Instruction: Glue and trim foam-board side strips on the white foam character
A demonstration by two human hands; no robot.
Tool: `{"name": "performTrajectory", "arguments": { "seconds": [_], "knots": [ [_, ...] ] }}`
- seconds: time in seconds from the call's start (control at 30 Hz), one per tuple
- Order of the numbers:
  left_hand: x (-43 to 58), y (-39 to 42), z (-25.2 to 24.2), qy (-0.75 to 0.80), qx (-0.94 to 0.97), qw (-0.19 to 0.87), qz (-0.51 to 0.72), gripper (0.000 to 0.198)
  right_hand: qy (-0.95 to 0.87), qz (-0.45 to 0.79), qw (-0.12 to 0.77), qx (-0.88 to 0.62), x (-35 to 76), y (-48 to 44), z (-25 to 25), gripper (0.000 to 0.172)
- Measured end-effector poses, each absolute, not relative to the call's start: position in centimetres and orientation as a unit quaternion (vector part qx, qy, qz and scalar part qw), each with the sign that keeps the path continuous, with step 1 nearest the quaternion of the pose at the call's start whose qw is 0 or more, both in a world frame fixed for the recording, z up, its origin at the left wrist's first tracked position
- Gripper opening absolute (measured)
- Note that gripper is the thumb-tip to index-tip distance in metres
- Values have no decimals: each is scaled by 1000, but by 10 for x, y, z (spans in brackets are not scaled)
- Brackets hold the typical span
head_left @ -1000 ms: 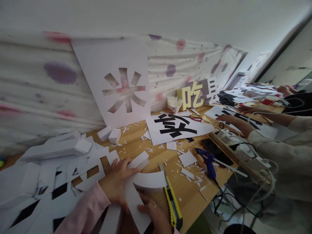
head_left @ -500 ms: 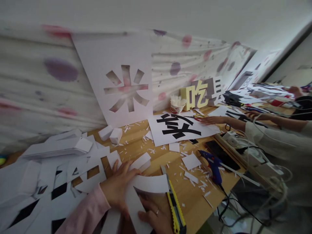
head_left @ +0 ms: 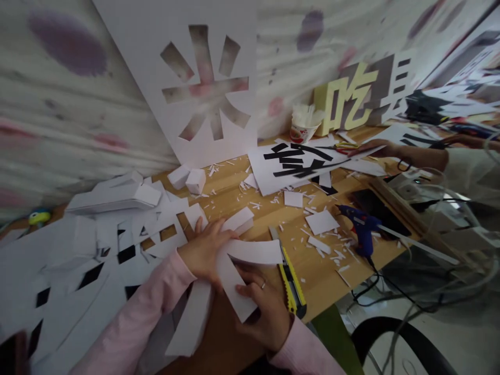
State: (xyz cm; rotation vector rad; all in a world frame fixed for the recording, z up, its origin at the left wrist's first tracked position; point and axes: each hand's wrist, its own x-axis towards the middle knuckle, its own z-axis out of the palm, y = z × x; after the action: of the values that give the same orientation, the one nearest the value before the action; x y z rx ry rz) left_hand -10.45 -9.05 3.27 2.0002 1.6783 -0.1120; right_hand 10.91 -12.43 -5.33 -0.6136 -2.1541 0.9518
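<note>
Wooden table [head_left: 234, 194] against a draped, blotched cloth wall, littered with white paper slivers.

- Left hand [head_left: 205, 251]: palm down, fingers spread flat, pressing on the upper part of the bent white card piece [head_left: 233, 275]. Not closed around anything.
- Right hand [head_left: 267, 312]: clasps the lower end of that piece, fingers laid over its top face and the card end resting against the palm. Ring visible on one finger. Thumb not clearly seen.
- Card piece sits at the near edge of the table between the two hands. One arm runs right toward the yellow utility knife [head_left: 292, 284], the other slants down toward the person.
- Knife lies flat on the table, just beside the right hand and touching the right tip of the card.
- Blue glue gun [head_left: 361, 229] lies further right, cord trailing off the table edge.
- Pile of white offcuts [head_left: 113, 194] fills the left side, with two small white blocks [head_left: 190, 179] behind it.
- White sheet with a cut-out character [head_left: 219, 135] leans upright on the cloth.
- Printed black character sheet [head_left: 291, 161] lies flat at the far middle. A co-worker's hand [head_left: 377, 148] rests at its right edge.
- Paper cup [head_left: 303, 131] and yellow block letter [head_left: 344, 101] stand at the back
</note>
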Motion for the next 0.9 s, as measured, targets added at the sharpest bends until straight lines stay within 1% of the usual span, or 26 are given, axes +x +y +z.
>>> {"name": "performTrajectory", "arguments": {
  "seconds": [0.13, 0.33, 0.53, 0.8, 0.9],
  "knots": [
    [-106, -90, 31, 615, 740, 272, -35, 106, -848, 336, 347, -218, 110, -122, -54, 49],
    [-104, -90, 33, 610, 746, 263, -33, 104, -849, 336, 337, -231, 110, -123, -54, 52],
    [-105, -91, 31, 607, 751, 258, -34, 108, -851, 314, 345, -240, 109, -125, -52, 51],
    [-105, -90, 33, 608, 747, 263, -50, 113, -848, 311, 356, -240, 108, -126, -58, 56],
    [-105, -90, 31, 611, 746, 262, -39, 111, -855, 310, 351, -224, 109, -124, -60, 59]
  ]
}}
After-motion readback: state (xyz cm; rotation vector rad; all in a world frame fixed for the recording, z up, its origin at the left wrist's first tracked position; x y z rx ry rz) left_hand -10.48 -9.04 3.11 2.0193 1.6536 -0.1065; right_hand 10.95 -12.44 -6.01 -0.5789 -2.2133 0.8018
